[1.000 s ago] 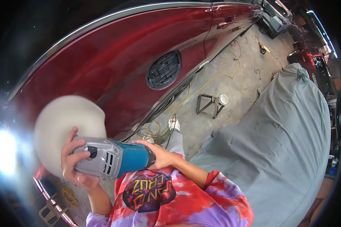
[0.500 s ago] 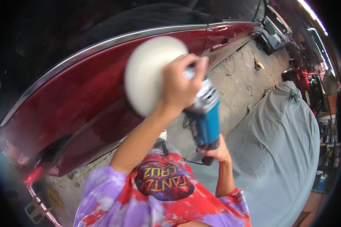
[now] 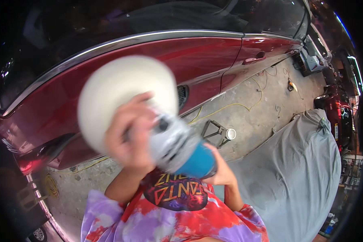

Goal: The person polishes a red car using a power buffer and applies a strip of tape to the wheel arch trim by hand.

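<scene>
A teal polisher (image 3: 195, 159) with a silver gear head is held in front of me by both hands. Its round white buffing pad (image 3: 125, 84) covers part of the dark red car door (image 3: 205, 52); I cannot tell if the two touch. My left hand (image 3: 133, 133) is blurred, its fingers curled round the polisher's front end beside the pad. Wrapped about the rear of the teal body is my right hand (image 3: 222, 169), its fingers partly hidden by the tool.
A grey cover (image 3: 286, 173) drapes a large shape on the right. On the concrete floor stand a low metal stand (image 3: 211, 131) and a white cup (image 3: 230, 134). A yellow cord (image 3: 230, 105) runs across the floor. Another red vehicle (image 3: 330, 117) is at the far right.
The polisher has swung left and closer to me, and both hands have moved with it. The metal stand and white cup have come into sight.
</scene>
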{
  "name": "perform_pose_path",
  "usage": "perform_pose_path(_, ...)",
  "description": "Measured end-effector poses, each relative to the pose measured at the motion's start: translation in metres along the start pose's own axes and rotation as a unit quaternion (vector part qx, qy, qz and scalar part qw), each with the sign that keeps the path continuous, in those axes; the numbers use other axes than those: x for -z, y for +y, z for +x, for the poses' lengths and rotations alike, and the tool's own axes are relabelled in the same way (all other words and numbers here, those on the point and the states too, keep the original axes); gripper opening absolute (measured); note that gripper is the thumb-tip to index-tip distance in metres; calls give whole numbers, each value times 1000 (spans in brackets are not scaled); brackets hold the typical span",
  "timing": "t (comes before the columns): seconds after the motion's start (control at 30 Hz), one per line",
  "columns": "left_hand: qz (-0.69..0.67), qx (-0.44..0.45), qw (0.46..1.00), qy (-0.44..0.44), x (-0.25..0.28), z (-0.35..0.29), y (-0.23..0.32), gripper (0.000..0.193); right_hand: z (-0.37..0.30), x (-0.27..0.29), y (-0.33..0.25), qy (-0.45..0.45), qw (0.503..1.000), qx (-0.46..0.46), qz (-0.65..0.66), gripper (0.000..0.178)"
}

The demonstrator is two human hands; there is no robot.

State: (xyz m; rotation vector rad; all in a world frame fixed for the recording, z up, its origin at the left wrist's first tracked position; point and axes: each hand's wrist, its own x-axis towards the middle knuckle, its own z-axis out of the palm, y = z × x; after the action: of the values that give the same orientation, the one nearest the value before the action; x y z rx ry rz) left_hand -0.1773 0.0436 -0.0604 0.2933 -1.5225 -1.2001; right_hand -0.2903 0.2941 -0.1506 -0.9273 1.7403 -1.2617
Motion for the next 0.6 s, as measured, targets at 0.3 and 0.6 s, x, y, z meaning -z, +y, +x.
perform_pose_path(0.3, -12, -80, 982, 168, 67, -29, 18, 37, 29, -15, -54, -206, 976, -5, -65, 106)
perform_pose_path(0.6, -40, 72, 995, -62, -56, 19, 4, 31, -38, 22, -30, 0, 985, -111, 130, 106)
